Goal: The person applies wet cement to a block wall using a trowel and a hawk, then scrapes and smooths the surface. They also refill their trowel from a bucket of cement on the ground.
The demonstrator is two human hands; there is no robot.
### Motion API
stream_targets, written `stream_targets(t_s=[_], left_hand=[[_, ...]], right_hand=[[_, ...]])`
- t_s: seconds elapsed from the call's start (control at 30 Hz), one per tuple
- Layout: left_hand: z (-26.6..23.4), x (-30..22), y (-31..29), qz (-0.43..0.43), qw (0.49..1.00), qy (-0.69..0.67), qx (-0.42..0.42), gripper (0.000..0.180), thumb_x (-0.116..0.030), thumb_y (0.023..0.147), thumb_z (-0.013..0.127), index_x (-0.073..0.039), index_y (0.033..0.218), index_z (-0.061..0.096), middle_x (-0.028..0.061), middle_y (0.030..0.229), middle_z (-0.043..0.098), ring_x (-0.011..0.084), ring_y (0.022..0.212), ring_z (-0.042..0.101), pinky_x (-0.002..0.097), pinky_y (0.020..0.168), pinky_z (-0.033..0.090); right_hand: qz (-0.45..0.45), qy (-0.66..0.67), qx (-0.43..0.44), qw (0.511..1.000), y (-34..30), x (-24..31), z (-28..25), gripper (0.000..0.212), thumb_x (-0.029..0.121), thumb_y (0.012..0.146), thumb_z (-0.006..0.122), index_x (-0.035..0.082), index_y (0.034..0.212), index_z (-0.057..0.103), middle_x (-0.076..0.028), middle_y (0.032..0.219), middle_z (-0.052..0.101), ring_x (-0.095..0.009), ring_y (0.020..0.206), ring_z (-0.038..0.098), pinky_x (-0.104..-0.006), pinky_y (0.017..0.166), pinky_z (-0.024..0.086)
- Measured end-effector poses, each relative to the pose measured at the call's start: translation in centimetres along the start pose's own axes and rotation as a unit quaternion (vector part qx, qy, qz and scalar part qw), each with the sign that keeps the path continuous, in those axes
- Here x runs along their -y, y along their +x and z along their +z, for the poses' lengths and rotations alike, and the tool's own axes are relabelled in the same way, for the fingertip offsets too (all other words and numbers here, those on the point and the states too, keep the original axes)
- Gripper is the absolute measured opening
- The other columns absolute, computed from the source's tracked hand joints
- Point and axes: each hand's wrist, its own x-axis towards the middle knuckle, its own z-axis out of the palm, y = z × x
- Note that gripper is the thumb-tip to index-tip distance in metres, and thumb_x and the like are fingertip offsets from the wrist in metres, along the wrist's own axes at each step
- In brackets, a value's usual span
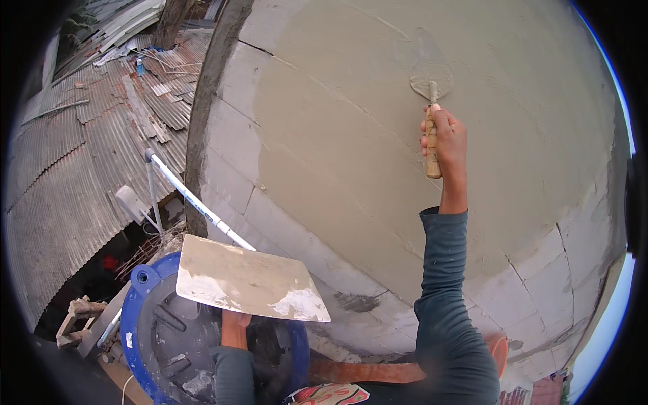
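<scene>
My right hand (451,138) is closed round the wooden handle of a pointed trowel (433,154). The trowel's mortar-smeared blade lies against the wet grey plaster (337,128) spread over a wall of pale blocks. Lower left, my left hand (235,329) supports a plaster hawk (246,273), a flat board with a thin smear of mortar and bare white patches. Its fingers are mostly hidden beneath the board. Unplastered blocks (233,138) show along the wall's left side and lower edge.
A round black lid with a blue rim (137,317) sits below the hawk. A white pipe (196,202) slants toward the wall beside a grey dish-like piece (129,202). Rusty corrugated roofing (88,175) lies far left, with wooden pieces (81,317) below it.
</scene>
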Motion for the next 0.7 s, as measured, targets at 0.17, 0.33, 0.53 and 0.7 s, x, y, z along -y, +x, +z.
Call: stream_targets(t_s=[0.17, 0.33, 0.53, 0.7], left_hand=[[3.5, -2.3, 1.2, -0.008, 0.999, 0.031, -0.024, 0.051, -0.035, 0.105, 0.056, -0.005, 0.146, 0.046, 0.0116, 0.139, 0.058, 0.0271, 0.124, 0.06, 0.0435, 0.101, 0.055], [11.3, -2.7, 7.2, -0.007, 0.999, -0.046, 0.01, 0.047, -0.031, 0.104, 0.056, -0.002, 0.142, 0.05, 0.0113, 0.136, 0.061, 0.0263, 0.123, 0.061, 0.0431, 0.105, 0.052], [12.7, -6.4, 18.8, -0.044, 0.998, 0.029, 0.046, 0.047, -0.014, 0.093, 0.04, 0.005, 0.134, 0.055, 0.0202, 0.132, 0.063, 0.0356, 0.123, 0.06, 0.0518, 0.111, 0.046], [9.6, -3.8, 22.3, -0.046, 0.999, 0.028, -0.004, 0.049, -0.015, 0.09, 0.042, 0.006, 0.132, 0.056, 0.0216, 0.132, 0.063, 0.0363, 0.124, 0.06, 0.0544, 0.11, 0.045]], right_hand=[[-0.047, 0.031, -0.126, 0.99, -3.2, 0.9, -13.6, 0.042, 0.036, 0.106, 0.052, -0.002, 0.123, 0.063, -0.003, 0.079, 0.059, -0.009, 0.054, 0.055, -0.0239, 0.043, 0.044], [-0.036, 0.056, -0.169, 0.983, -12.1, -3.2, -21.6, 0.048, 0.037, 0.108, 0.049, -0.005, 0.13, 0.057, -0.004, 0.081, 0.056, -0.009, 0.049, 0.05, -0.0238, 0.04, 0.04], [-0.015, 0.107, -0.231, 0.967, -24.7, -5.8, -29.4, 0.051, 0.034, 0.111, 0.04, -0.009, 0.137, 0.048, -0.008, 0.085, 0.052, -0.01, 0.046, 0.048, -0.0231, 0.036, 0.042], [0.05, 0.058, -0.349, 0.934, -30.5, -5.2, -35.7, 0.049, 0.048, 0.102, 0.052, -0.001, 0.108, 0.057, -0.002, 0.071, 0.052, -0.01, 0.048, 0.045, -0.024, 0.039, 0.036]])
